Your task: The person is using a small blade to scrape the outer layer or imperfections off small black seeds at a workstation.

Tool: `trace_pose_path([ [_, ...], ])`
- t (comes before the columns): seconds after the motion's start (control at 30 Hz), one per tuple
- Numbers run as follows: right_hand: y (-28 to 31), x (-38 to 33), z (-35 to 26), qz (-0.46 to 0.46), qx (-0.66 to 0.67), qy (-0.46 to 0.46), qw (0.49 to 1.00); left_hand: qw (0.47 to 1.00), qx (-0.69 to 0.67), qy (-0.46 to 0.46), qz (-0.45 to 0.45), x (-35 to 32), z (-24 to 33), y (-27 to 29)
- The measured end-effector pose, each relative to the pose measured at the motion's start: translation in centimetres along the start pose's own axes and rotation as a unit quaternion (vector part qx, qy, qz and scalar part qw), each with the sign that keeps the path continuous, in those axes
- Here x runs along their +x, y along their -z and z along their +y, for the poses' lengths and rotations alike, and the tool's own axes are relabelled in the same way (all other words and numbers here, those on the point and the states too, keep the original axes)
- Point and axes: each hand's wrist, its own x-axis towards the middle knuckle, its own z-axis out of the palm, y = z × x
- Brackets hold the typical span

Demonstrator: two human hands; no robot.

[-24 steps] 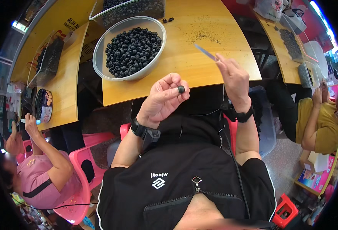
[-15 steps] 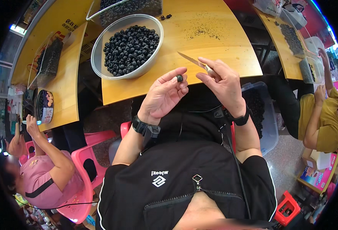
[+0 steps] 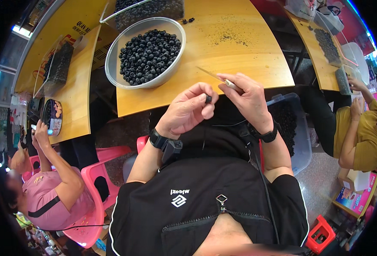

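Observation:
My left hand (image 3: 191, 103) pinches one small, dark, round, berry-like piece (image 3: 208, 99) between thumb and fingertips, in front of the table edge. In my right hand (image 3: 250, 94) is a small knife (image 3: 231, 83) with a pale handle; its thin blade points up and left over the table. The blade is apart from the piece. A large clear plastic bowl (image 3: 109, 64) on the table, beyond my left hand, holds a heap of similar dark round pieces (image 3: 150, 55).
Dark crumbs (image 3: 231, 36) lie on the wooden table (image 3: 256, 64). A clear box (image 3: 150, 15) of dark pieces stands behind the bowl. Below the table at right is a clear tub (image 3: 301, 145). People sit left and right; a pink chair (image 3: 94, 179) is at left.
My left hand has shifted slightly right with the dark piece, closer to my right hand. The knife has tilted a little, its blade now seen more edge-on.

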Motion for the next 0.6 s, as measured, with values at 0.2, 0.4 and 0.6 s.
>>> trace_pose_path([
  [0.2,0.2,0.0,0.7,0.002,0.053,-0.067,0.996,0.996,0.039,0.07,0.037,-1.0,1.8,-1.5],
  [0.4,0.4,0.0,0.8,0.004,0.055,-0.061,0.997,0.934,0.305,-0.012,0.188,-0.9,9.6,-2.9],
  [0.6,0.6,0.0,0.7,0.004,0.046,-0.065,0.997,0.712,0.653,0.05,0.253,1.6,15.4,-0.5],
])
